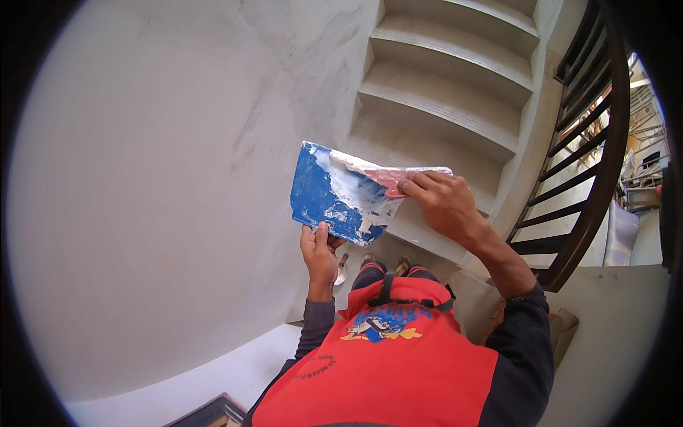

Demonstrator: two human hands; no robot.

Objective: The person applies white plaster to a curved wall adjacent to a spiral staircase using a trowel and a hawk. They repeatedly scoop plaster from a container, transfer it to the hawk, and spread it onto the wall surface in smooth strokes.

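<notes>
My left hand [319, 252] grips the lower edge of a blue board [316, 196], thumb on its face, holding it up in front of me. Thick white paste [352, 186] is smeared across the board's upper and right parts. My right hand [441, 199] pinches a pink flat scraper [391, 181] against the board's top right, where its long edge is coated with white. Behind my left hand, low down by my feet, a metal tool with a dark handle [342, 268] is partly visible.
A grey plastered wall [156, 199] fills the left. Pale concrete steps [448, 99] run from beyond the board to the top of the view. A dark wooden railing [605, 178] borders them on the right, with jumbled items visible past it. My feet [404, 265] stand below the board.
</notes>
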